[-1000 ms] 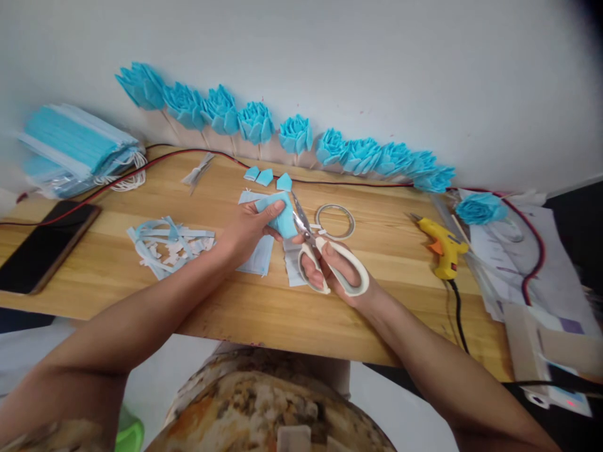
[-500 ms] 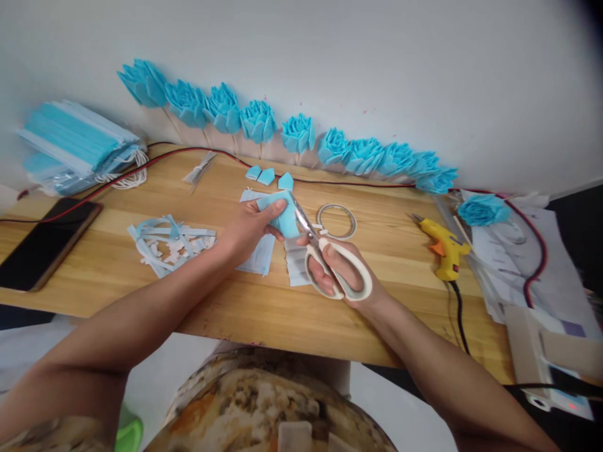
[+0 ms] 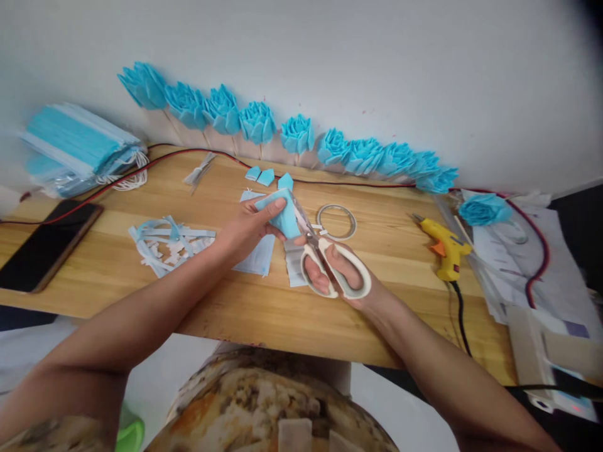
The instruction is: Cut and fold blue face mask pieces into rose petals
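Head view: left of the ring [image 3: 336,206], the left hand [image 3: 257,223] pinches blue cloth [image 3: 284,220]; nearer than the ring, the right hand [image 3: 347,271] grips scissors [image 3: 313,240], blades seemingly touching the cloth.

Craft workspace; wooden table [image 3: 282,314] against pale wall [image 3: 377,63]; scissors [image 3: 313,239], yellow glue gun [image 3: 445,248], row of blue flowers [image 3: 298,134].
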A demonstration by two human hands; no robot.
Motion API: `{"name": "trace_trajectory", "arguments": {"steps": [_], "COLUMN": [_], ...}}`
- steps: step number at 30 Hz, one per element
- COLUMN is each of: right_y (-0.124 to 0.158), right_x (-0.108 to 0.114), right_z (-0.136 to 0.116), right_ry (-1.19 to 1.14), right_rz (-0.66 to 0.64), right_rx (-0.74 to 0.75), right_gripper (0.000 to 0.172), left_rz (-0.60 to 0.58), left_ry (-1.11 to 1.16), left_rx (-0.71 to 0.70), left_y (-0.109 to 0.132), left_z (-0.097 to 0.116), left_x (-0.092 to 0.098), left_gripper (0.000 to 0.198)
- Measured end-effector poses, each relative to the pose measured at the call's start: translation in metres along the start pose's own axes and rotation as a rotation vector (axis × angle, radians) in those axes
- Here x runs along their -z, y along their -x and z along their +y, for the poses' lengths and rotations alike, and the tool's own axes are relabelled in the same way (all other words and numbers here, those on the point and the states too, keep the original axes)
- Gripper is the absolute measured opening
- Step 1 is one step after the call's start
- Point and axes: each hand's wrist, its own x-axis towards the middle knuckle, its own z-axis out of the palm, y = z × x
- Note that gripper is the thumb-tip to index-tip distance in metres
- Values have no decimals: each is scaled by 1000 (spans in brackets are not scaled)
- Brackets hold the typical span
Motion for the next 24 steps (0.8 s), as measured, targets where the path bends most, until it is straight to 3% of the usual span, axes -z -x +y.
{"name": "trace_trajectory", "arguments": {"steps": [16,24], "right_y": [-1,-3], "right_x": [7,5], "right_z": [6,5], "right_ry": [12,-19], "right_rz": [-48,-5], "right_rx": [17,5], "right_gripper": [52,51], "left_rz": [5,-4], "left_ry": [-88,-199], "left_rx": [-64,-40], "left_y": [6,9], "left_z": [-4,-4], "left_x": [-7,-13], "left_gripper": [47,42]}}
